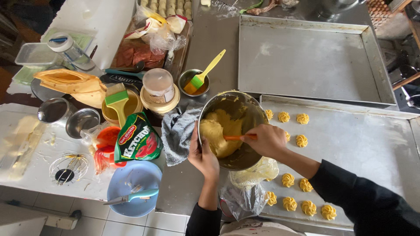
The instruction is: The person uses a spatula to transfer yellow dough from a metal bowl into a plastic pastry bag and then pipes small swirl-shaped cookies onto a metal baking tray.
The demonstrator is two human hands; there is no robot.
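Steel counter (218, 39) is carrying almost everything we are working with, and a white table (26, 153) is standing against its left edge. We are holding a steel bowl (258, 113) near the counter's front edge, tilted toward us, with yellow dough (218, 133) lying against its left wall. Our left hand (202, 155) is gripping the bowl's left rim, fingers curled over the edge. Our right hand (267, 140) is closed around an orange spatula (234, 137), whose tip is pressing into the dough.

To the right of the bowl a baking tray (358, 144) is lying at the counter's front right corner, and piped cookies (302, 194) are sitting along its left and front edges. Behind it a second tray (306, 61) is lying bare. A piping bag (251, 185) is slumping just in front of the bowl, over the near tray's left edge. A grey cloth (177, 131) is touching the bowl's left side.

Behind the bowl a small cup (194, 83) is holding a yellow brush (208, 70). On the table's near edge a blue plate (131, 183) is carrying a knife (131, 196), and a green sauce pouch (138, 137) is lying just behind it.
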